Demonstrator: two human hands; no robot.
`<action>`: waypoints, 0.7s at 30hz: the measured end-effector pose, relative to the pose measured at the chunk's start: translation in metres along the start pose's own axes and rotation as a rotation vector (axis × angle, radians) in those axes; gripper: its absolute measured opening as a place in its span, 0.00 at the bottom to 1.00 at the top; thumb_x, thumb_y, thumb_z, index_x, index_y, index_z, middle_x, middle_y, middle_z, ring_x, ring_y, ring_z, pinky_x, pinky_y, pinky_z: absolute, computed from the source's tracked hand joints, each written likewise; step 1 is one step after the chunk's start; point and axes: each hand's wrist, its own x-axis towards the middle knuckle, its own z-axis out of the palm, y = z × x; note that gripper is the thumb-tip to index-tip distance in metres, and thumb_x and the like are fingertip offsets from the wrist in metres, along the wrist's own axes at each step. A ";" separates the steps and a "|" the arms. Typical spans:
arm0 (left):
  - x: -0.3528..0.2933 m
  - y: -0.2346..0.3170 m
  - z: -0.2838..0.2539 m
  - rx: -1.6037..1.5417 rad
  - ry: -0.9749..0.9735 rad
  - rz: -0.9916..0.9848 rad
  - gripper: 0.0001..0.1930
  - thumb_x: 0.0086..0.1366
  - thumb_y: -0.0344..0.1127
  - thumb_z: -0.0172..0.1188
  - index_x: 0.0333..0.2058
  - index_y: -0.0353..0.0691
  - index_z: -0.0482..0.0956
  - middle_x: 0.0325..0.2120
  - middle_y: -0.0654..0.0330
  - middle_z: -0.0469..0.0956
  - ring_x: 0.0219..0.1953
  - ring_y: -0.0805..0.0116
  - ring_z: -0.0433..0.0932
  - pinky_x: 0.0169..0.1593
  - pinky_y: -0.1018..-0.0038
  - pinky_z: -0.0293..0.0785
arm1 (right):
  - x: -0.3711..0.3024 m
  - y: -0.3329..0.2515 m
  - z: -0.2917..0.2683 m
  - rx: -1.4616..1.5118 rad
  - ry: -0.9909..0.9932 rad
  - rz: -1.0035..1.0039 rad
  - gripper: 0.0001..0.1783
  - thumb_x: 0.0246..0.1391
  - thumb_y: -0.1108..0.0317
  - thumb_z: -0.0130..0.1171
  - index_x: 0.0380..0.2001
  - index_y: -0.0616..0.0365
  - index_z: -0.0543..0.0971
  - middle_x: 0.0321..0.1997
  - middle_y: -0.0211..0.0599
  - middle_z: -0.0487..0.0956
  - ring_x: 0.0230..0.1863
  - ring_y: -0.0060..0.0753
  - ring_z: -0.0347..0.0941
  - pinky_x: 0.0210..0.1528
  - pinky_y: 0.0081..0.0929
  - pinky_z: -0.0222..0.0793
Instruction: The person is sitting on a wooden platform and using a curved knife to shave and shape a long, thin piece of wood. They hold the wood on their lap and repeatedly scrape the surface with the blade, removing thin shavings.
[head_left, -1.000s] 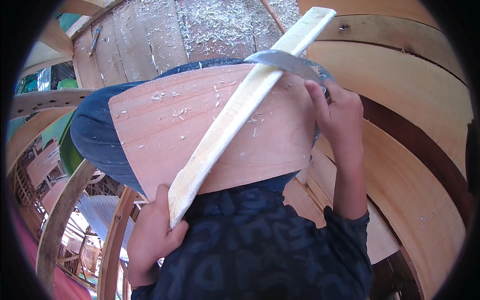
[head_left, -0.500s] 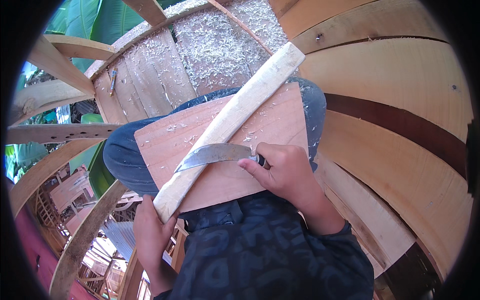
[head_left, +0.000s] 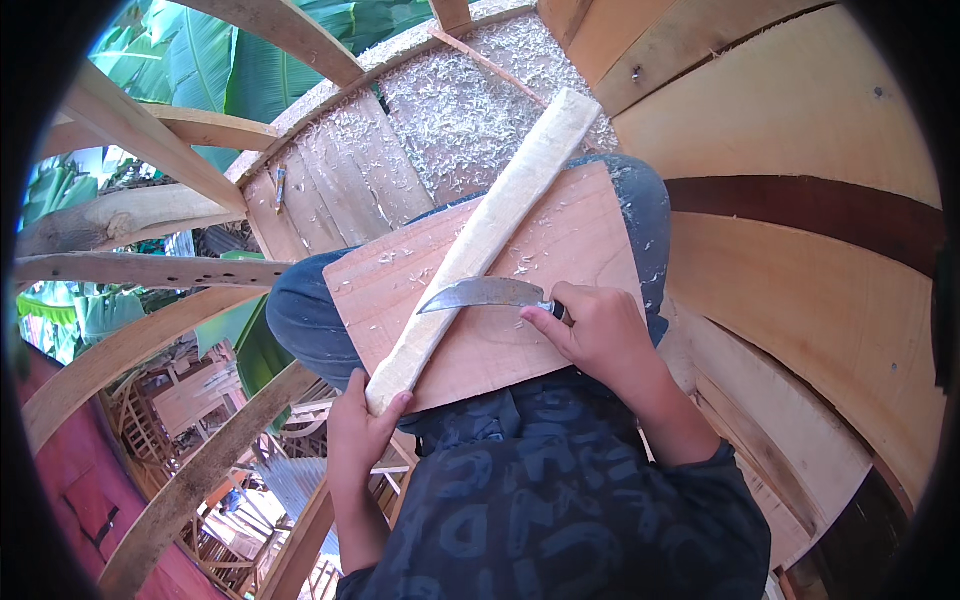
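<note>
A long pale wooden bar (head_left: 500,210) lies slantwise over a thin reddish wooden board (head_left: 590,250) on my lap. Its near end is gripped by my left hand (head_left: 358,425), thumb on one side. My right hand (head_left: 608,335) is closed round the dark handle of a knife (head_left: 485,292). The knife's broad, curved, stained blade crosses the bar's lower half, its tip reaching the bar's left edge. Most of the handle is hidden in my fist. A few pale shavings are scattered on the board.
Shavings (head_left: 460,110) cover the plank floor ahead, where a thin stick (head_left: 490,65) and a small pen-like tube (head_left: 279,188) lie. Wide planks (head_left: 790,280) form a wall close on my right. Wooden rails (head_left: 150,268) stand to the left, with large green leaves beyond.
The whole view has shifted, so my lap, board and hands appear further right. Against the bar, the blade sits slightly further up. Both hands keep their holds.
</note>
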 end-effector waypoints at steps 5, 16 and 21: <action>-0.007 -0.019 0.012 -0.252 -0.100 0.065 0.27 0.62 0.51 0.59 0.49 0.31 0.76 0.35 0.44 0.82 0.40 0.52 0.81 0.45 0.64 0.74 | 0.005 0.007 -0.002 -0.170 0.095 0.004 0.29 0.56 0.40 0.58 0.19 0.58 0.77 0.14 0.46 0.75 0.19 0.51 0.76 0.22 0.42 0.71; -0.014 -0.012 0.019 -0.256 -0.056 0.023 0.30 0.58 0.54 0.63 0.49 0.34 0.77 0.30 0.44 0.82 0.35 0.48 0.83 0.41 0.62 0.76 | 0.035 0.028 -0.016 -0.496 0.144 -0.139 0.33 0.51 0.33 0.57 0.15 0.55 0.77 0.15 0.41 0.76 0.18 0.43 0.77 0.20 0.36 0.71; -0.009 0.000 0.008 -0.220 -0.122 -0.046 0.29 0.57 0.54 0.63 0.48 0.34 0.78 0.29 0.44 0.82 0.34 0.49 0.83 0.40 0.62 0.76 | 0.042 0.037 -0.020 -0.511 0.277 -0.037 0.33 0.54 0.35 0.57 0.16 0.56 0.77 0.15 0.43 0.76 0.18 0.47 0.76 0.21 0.39 0.70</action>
